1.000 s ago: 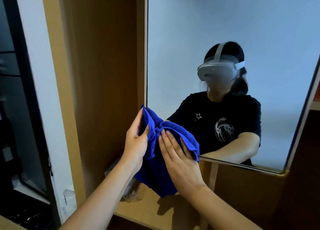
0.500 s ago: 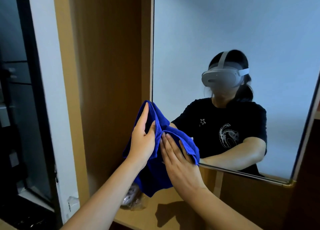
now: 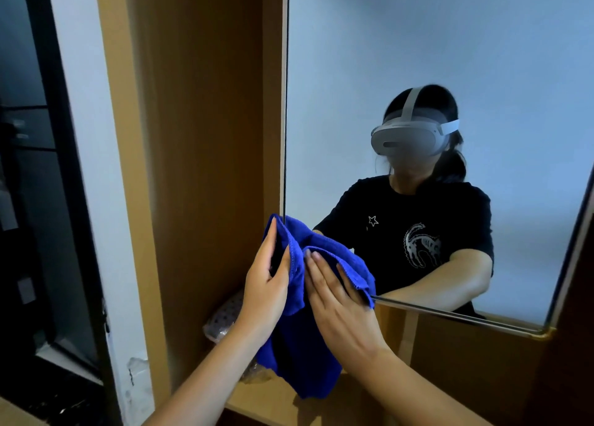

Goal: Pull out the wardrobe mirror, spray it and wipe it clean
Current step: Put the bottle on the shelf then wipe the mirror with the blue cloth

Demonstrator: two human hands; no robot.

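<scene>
At the mirror's (image 3: 401,56) lower left corner, the blue microfibre cloth (image 3: 302,345) hangs between the hands, left hand (image 3: 265,292) pinching its edge, right hand's (image 3: 337,310) straight, close-set fingers (image 3: 316,266) pressing it flat.

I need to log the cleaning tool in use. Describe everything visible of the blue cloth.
The blue cloth is deep royal blue, looks like soft microfibre with a stitched hem, and is bunched and folded. It sits at the lower left corner of the mirror, its top draped over the edge and its tail hanging towards the wooden shelf. The left hand holds its left side; the right hand presses it with flat fingers.
</scene>
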